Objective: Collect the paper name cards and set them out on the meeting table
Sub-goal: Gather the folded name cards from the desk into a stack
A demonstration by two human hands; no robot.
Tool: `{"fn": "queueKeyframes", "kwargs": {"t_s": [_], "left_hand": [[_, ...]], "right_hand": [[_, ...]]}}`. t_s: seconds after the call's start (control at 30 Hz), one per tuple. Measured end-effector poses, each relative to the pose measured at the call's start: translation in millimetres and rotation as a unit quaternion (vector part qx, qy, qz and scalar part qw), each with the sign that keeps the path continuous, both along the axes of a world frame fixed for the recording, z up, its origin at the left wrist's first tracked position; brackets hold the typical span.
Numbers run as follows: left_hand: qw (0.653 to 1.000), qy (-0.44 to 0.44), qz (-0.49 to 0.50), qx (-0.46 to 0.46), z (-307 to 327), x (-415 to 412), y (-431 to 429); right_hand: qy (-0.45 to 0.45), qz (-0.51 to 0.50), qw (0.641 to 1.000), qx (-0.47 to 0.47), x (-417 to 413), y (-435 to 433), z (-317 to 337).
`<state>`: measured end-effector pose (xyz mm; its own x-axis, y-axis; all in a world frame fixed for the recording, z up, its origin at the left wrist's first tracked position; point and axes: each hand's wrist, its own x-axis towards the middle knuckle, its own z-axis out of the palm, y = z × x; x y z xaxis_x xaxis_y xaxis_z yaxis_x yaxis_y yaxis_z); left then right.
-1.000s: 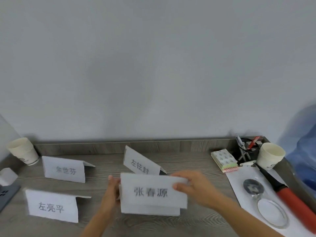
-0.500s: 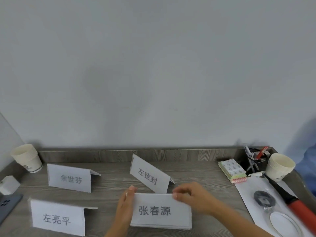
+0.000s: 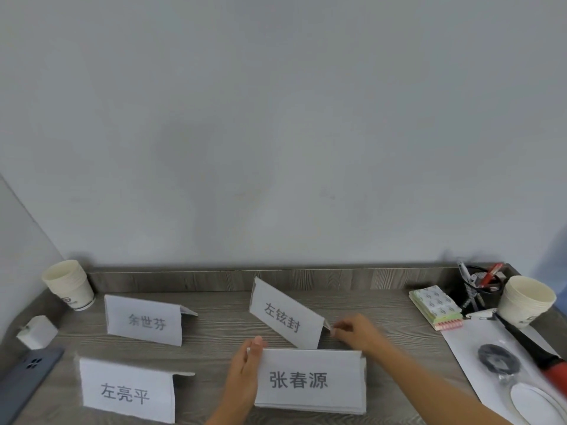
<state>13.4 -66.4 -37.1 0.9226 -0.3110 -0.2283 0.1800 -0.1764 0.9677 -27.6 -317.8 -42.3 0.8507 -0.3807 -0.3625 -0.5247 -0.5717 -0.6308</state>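
Note:
Four folded white paper name cards stand on the grey wood-grain table (image 3: 214,338). One card (image 3: 310,380) stands front centre, and my left hand (image 3: 245,372) grips its left edge. Behind it an angled card (image 3: 285,314) stands turned to the left; my right hand (image 3: 356,331) pinches the rear flap at its right end. Another card (image 3: 144,320) stands at the back left. The last card (image 3: 125,391) stands at the front left. Neither hand touches these two.
Stacked paper cups stand at the back left (image 3: 69,285) and back right (image 3: 526,299). A phone (image 3: 27,381) and a white charger (image 3: 36,331) lie at the left. At the right are a notepad (image 3: 435,306), a pen holder (image 3: 478,286), a white sheet (image 3: 466,351) and a red-and-black tool (image 3: 549,360).
The front centre card has come down from in front of me and now stands on the table. My right hand has left its top edge and moved back to the angled card's right end.

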Motion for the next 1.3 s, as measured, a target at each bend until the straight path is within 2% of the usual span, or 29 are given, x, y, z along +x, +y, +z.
{"fn": "queueKeyframes", "kwargs": {"t_s": [0.07, 0.17, 0.27, 0.33, 0.4, 0.47, 0.5, 0.6, 0.73, 0.83, 0.97, 1.07, 1.3], "left_hand": [[1.0, -0.002, -0.003, 0.001, 0.1, 0.8, 0.5], [1.0, 0.001, -0.013, 0.006, 1.4, 0.8, 0.9], [1.0, 0.009, -0.025, 0.008, 2.4, 1.0, 1.6], [1.0, 0.008, -0.029, 0.006, 3.3, 0.4, 1.4], [0.999, 0.012, -0.03, 0.006, 5.3, -0.5, 1.9], [0.999, 0.014, -0.039, 0.011, 6.8, -2.1, 3.6], [0.999, 0.018, -0.041, 0.009, 7.9, -2.9, 4.0], [0.999, 0.024, -0.038, -0.007, 11.7, -4.7, 5.2], [0.999, 0.035, -0.014, 0.007, 7.8, -4.8, 2.7], [0.996, 0.075, 0.038, -0.01, 6.3, -3.8, -1.8], [0.982, 0.149, 0.088, -0.08, 2.6, 3.3, -0.4], [0.984, 0.124, 0.088, -0.097, 9.2, 4.3, -4.2], [0.993, 0.087, 0.059, -0.049, 17.2, 2.2, -16.9]], "right_hand": [[-0.044, -0.024, 0.999, 0.006, -1.3, -1.2, 1.8], [-0.122, -0.049, 0.987, 0.097, 4.3, 0.0, 14.5], [-0.115, -0.018, 0.978, 0.172, 18.2, 5.8, 24.6], [-0.07, 0.032, 0.987, 0.144, 25.5, 11.2, 23.8], [-0.046, 0.09, 0.994, 0.05, 32.2, 16.0, 16.8], [-0.068, 0.097, 0.993, -0.021, 35.4, 19.0, 14.8], [-0.09, 0.076, 0.993, -0.027, 35.8, 18.5, 17.6], [-0.16, 0.017, 0.986, 0.041, 29.6, 9.7, 38.7], [-0.241, 0.024, 0.955, 0.171, -12.8, -2.3, 85.2], [-0.267, 0.049, 0.94, 0.205, -54.9, -7.3, 106.4], [-0.248, 0.032, 0.946, 0.207, -88.8, -9.3, 85.8], [-0.219, 0.017, 0.953, 0.21, -97.2, -5.0, 52.7], [-0.178, -0.016, 0.962, 0.206, -94.7, 41.6, 18.0]]}}
